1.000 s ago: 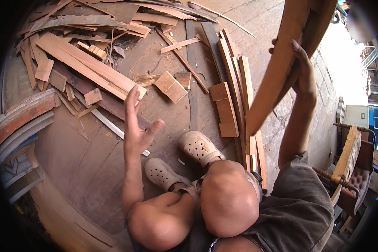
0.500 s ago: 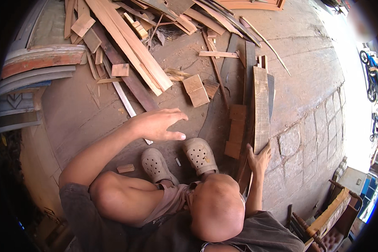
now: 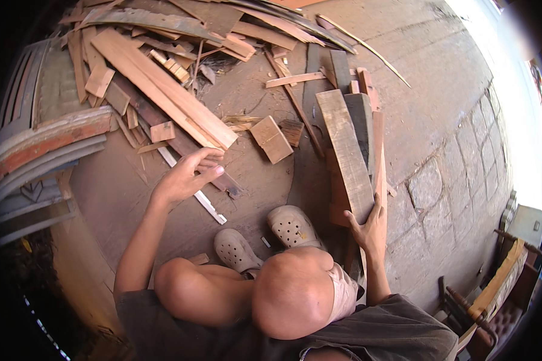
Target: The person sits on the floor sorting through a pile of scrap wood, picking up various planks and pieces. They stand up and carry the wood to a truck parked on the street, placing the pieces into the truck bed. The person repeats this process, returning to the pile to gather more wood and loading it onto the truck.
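Observation:
My right hand (image 3: 370, 227) is closed around the near end of a weathered grey-brown plank (image 3: 344, 150), thumb on one side and fingers on the other. The plank slants away over several other boards, among them a dark board (image 3: 359, 117) and a reddish strip (image 3: 377, 141). My left hand (image 3: 190, 175) holds nothing; its fingers are loosely curved with the thumb apart. Just beyond it lies the near end of a long pale plank (image 3: 162, 87). A dark purplish board (image 3: 190, 144) and a white strip (image 3: 206, 204) lie beneath and beside the left hand.
A heap of scrap wood (image 3: 223, 24) spreads across the far left floor. A square wood block (image 3: 271, 139) lies ahead of my clogs (image 3: 295, 225). Stacked frames (image 3: 48, 144) stand at the left. Stone paving (image 3: 427, 186) and a wooden chair (image 3: 500, 283) are at the right.
The plank in my right hand has tilted, its far end swinging left off the boards beside it. My left hand has moved left, toward the long pale plank. The view has shifted somewhat.

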Available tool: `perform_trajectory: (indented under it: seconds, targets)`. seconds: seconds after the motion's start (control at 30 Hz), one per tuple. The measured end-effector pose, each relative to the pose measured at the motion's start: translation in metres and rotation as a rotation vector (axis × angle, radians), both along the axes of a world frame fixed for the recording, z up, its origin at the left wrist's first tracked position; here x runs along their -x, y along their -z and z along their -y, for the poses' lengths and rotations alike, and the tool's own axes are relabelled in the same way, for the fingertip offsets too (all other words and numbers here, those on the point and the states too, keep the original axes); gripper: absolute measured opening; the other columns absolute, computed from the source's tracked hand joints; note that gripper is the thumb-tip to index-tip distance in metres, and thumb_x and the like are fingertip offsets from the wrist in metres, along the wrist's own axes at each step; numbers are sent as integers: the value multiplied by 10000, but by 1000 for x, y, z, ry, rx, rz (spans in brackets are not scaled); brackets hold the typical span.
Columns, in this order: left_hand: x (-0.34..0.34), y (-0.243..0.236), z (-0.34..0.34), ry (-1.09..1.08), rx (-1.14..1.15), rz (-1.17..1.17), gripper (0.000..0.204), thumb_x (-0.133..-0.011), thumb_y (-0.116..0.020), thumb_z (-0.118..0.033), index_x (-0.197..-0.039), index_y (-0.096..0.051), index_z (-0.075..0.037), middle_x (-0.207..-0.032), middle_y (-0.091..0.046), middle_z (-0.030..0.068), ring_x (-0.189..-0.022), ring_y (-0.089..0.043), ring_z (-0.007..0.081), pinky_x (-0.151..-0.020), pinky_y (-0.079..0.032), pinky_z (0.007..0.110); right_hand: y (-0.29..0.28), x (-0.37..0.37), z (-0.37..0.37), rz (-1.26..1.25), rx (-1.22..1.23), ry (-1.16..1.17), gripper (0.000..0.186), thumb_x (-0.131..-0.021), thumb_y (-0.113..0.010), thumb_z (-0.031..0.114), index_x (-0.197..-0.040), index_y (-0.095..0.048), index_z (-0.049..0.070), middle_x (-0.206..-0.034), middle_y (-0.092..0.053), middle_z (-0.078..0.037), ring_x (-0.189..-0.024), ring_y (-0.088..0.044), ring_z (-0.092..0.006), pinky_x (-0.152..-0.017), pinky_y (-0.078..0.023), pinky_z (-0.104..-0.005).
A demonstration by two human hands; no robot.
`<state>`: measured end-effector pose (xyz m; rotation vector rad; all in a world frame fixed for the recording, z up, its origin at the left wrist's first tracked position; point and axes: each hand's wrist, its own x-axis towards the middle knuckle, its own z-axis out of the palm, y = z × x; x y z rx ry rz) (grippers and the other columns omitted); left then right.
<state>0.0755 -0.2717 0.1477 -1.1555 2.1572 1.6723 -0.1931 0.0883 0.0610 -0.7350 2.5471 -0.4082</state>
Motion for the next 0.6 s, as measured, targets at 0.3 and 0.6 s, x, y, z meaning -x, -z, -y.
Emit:
perform_trajectory:
  seconds: [0.3, 0.6]
  targets:
    - [179, 109, -108, 235, -290, 115, 879, -951, -493, -609, -1452, -282, 82, -1399, -473, 292, -1296, -487, 338, -1042, -424, 399, 15, 0, -10, 52, 41, 368, 952, -716, -804, 506, -1389, -384, -21, -1266, -453, -237, -1208, -463, -413, -987, -428, -483]
    - [223, 192, -259, -539, -2, -394, 1124, -817, -747, -485, -1485, -59, 101, -1482, -202, 386, -1407, -245, 480, -1162, -246, 500, 8, 14, -22, 86, 64, 41, 756, -858, -703, 374, -1443, -385, 15, -1466, -351, -212, -1274, -472, -416, -1053, -418, -463]
